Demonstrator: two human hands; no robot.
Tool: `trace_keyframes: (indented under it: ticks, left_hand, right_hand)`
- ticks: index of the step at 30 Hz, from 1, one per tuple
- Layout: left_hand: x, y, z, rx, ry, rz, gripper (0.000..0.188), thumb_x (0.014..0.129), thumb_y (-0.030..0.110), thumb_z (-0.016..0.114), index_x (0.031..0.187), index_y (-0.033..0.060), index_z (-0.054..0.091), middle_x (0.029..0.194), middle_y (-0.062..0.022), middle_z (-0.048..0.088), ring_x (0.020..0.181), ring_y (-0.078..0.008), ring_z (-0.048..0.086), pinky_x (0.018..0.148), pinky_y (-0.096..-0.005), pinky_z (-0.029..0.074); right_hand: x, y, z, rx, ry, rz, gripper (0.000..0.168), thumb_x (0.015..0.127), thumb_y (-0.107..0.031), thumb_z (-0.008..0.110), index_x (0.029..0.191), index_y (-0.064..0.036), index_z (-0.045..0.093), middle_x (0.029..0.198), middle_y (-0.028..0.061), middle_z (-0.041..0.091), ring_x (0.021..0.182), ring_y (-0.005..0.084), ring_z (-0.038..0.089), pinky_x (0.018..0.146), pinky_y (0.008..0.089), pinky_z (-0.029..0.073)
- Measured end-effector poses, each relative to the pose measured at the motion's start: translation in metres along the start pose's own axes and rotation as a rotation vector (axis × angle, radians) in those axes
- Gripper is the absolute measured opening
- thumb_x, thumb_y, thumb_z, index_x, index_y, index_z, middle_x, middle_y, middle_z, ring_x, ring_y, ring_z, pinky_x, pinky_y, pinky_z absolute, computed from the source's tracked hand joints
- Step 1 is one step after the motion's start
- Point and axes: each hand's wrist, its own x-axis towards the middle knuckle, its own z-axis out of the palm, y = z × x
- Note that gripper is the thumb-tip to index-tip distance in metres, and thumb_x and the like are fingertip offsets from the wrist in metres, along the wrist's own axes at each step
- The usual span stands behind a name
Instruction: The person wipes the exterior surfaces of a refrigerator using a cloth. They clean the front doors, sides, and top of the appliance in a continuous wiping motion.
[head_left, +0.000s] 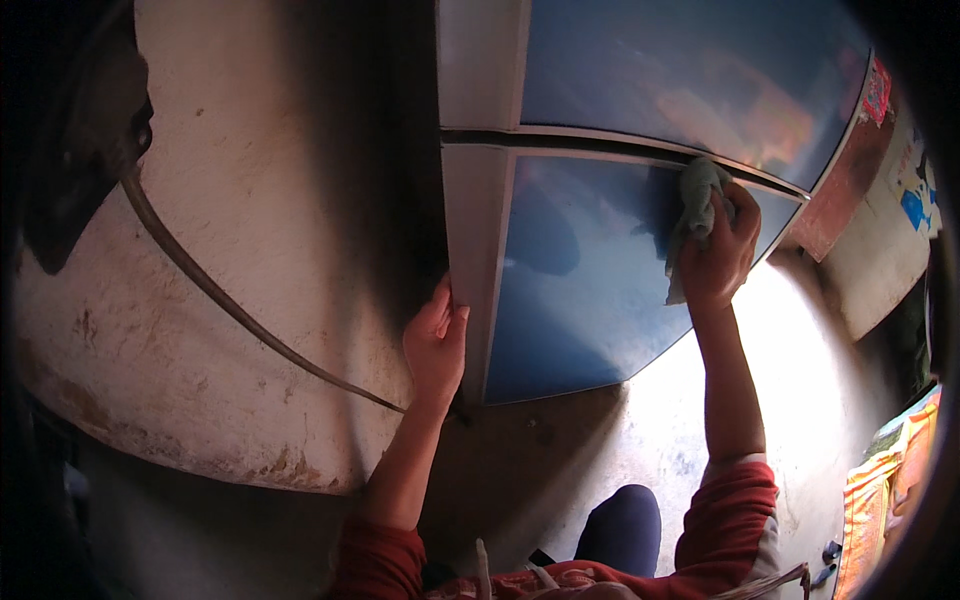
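My right hand grips a crumpled pale grey-green cloth. The cloth touches the top of a glossy blue lower door, just below the dark gap between the two doors of what looks like a refrigerator. Above that gap is the blue upper door. At the left, my left hand holds the side edge of the light-coloured refrigerator body, thumb in front. Its other fingers are partly hidden behind that edge.
A stained wall with a dark cable stands at the left. Bright light falls on the floor to the right. An orange and yellow fabric or bag lies at the lower right. My knee is below the doors.
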Motion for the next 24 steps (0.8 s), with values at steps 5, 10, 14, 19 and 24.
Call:
trace_keyframes:
  ticks: [5,10,14,19,24]
  left_hand:
    - [0.001,-0.012,-0.003,-0.022,0.018,0.041,0.041,0.095,-0.005,0.055,0.136,-0.0027,0.052,0.122,-0.0111,0.064,0.114,-0.0156,0.060,0.100,-0.0282,0.047]
    - [-0.001,-0.014,-0.001,-0.021,0.057,0.043,0.040,0.095,-0.004,0.056,0.135,-0.0007,0.053,0.116,-0.0109,0.066,0.110,-0.0146,0.062,0.097,-0.0280,0.049]
    - [-0.004,-0.015,-0.005,0.087,0.022,0.002,0.042,0.096,0.000,0.056,0.138,-0.0014,0.050,0.124,-0.0115,0.062,0.116,-0.0164,0.059,0.099,-0.0285,0.047]
    - [0.000,-0.020,0.001,0.018,0.054,0.100,0.038,0.096,0.002,0.058,0.134,-0.0021,0.055,0.114,-0.0129,0.068,0.106,-0.0140,0.064,0.090,-0.0261,0.051]
    - [0.001,-0.012,0.000,0.048,0.061,0.059,0.038,0.095,-0.001,0.057,0.133,-0.0046,0.054,0.118,-0.0147,0.067,0.108,-0.0152,0.063,0.091,-0.0263,0.051]
  right_hand:
    - [0.006,-0.084,0.023,0.137,0.042,-0.070,0.035,0.070,-0.005,0.071,0.103,-0.017,0.072,0.114,0.0096,0.059,0.104,0.0308,0.056,0.086,0.0410,0.047]
    - [0.037,-0.133,0.027,0.198,0.106,-0.218,0.028,0.073,-0.019,0.069,0.100,-0.027,0.071,0.111,0.0006,0.055,0.094,0.0232,0.054,0.076,0.0372,0.045]
    - [0.024,-0.138,0.024,0.180,0.036,-0.342,0.030,0.070,-0.020,0.070,0.098,-0.031,0.070,0.111,-0.0014,0.054,0.093,0.0218,0.053,0.073,0.0349,0.043]
    - [-0.012,-0.132,0.017,0.188,-0.123,-0.434,0.030,0.069,-0.023,0.070,0.098,-0.032,0.069,0.110,-0.0007,0.054,0.095,0.0220,0.053,0.072,0.0355,0.044]
    - [0.048,-0.128,0.017,0.165,-0.014,-0.380,0.031,0.069,-0.022,0.070,0.100,-0.028,0.070,0.108,0.0006,0.055,0.092,0.0230,0.054,0.072,0.0380,0.047]
